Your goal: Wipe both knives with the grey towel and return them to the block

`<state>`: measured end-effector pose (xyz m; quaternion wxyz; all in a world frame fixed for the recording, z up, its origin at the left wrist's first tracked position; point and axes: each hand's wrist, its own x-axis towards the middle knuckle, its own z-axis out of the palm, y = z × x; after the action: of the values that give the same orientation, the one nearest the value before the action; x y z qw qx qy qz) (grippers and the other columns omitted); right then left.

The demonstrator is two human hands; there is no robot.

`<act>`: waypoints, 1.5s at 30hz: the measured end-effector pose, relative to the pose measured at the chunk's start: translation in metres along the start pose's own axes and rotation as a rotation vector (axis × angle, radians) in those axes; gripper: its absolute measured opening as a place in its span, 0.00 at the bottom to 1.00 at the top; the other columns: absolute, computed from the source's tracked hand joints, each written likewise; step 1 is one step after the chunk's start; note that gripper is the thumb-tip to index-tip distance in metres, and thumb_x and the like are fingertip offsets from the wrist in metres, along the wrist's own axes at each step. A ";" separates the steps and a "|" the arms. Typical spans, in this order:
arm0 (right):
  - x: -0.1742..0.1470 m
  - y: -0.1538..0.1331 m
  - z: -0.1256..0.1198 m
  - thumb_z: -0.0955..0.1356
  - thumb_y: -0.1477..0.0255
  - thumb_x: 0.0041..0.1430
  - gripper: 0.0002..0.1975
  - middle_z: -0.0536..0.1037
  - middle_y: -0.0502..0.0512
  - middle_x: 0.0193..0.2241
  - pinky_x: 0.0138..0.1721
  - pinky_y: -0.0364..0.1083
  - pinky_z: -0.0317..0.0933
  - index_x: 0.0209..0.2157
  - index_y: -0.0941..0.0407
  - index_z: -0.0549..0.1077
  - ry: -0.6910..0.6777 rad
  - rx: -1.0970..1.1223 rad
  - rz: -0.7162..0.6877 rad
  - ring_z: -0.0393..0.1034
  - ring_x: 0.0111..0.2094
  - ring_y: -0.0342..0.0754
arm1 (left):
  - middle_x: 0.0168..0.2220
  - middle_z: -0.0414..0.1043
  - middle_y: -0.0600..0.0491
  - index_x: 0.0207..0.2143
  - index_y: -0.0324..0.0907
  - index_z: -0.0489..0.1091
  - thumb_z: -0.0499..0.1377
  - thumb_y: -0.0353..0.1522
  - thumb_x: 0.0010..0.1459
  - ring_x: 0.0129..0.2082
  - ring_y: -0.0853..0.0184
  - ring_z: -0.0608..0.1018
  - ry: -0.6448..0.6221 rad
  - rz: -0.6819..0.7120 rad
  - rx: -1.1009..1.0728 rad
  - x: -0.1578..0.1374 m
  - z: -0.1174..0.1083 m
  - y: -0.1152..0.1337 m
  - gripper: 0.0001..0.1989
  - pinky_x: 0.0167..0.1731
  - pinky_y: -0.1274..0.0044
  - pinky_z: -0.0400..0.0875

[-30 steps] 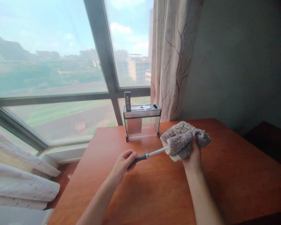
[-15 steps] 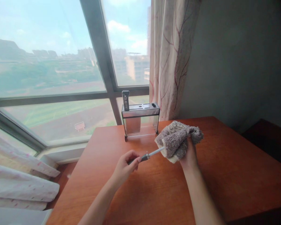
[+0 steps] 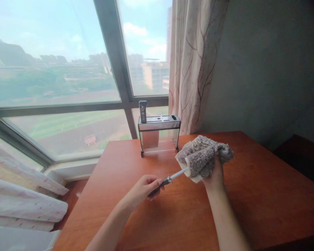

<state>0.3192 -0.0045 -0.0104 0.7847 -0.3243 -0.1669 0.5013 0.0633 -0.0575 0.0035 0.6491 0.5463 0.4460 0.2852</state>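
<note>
My left hand (image 3: pixel 148 187) is closed around the black handle of a sharpening steel (image 3: pixel 178 173), whose metal rod points up and to the right. A fluffy grey-brown towel (image 3: pixel 204 157) with a pale underside is bunched in my right hand (image 3: pixel 215 176) and wrapped around the far part of the rod, so the tip is hidden. Behind them on the table stands a clear-sided knife block (image 3: pixel 159 123) with a slotted metal top. One knife (image 3: pixel 143 111) sits in its left end, its dark handle upright and its broad blade visible through the clear side.
The brown wooden table (image 3: pixel 115 212) spreads under both hands. A large window (image 3: pixel 54 76) with grey frames lies beyond its left and far edges. A patterned curtain (image 3: pixel 191 69) hangs behind the knife block, and a grey wall (image 3: pixel 259 69) rises on the right.
My left hand and the sharpening steel have shifted slightly right and lower, and the handle's grip has turned a little. The towel in my right hand has moved slightly right. The whole view has shifted slightly.
</note>
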 end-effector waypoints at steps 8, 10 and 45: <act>-0.005 0.008 0.005 0.69 0.54 0.53 0.22 0.79 0.49 0.44 0.55 0.54 0.60 0.47 0.51 0.73 0.038 0.003 0.046 0.70 0.50 0.49 | 0.24 0.68 0.55 0.27 0.39 0.72 0.67 0.39 0.45 0.25 0.69 0.68 0.409 0.236 0.142 0.006 0.002 -0.004 0.12 0.25 0.79 0.58; -0.008 0.010 0.008 0.67 0.52 0.53 0.21 0.80 0.47 0.42 0.55 0.55 0.61 0.45 0.49 0.74 -0.021 0.028 0.102 0.70 0.50 0.50 | 0.26 0.70 0.54 0.28 0.40 0.72 0.67 0.37 0.45 0.26 0.68 0.69 0.431 0.273 0.160 0.006 0.003 -0.005 0.11 0.27 0.79 0.60; -0.013 -0.001 -0.002 0.78 0.71 0.33 0.23 0.80 0.52 0.34 0.48 0.51 0.63 0.36 0.55 0.76 -0.104 -0.502 -0.367 0.72 0.40 0.53 | 0.17 0.68 0.57 0.27 0.39 0.72 0.66 0.40 0.48 0.17 0.73 0.68 0.884 0.419 -0.164 -0.016 -0.058 0.034 0.13 0.17 0.82 0.59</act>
<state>0.3156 -0.0171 -0.0107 0.7480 -0.4463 -0.3808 0.3103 0.0090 -0.0368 0.0405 0.3675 0.3982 0.5352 0.6480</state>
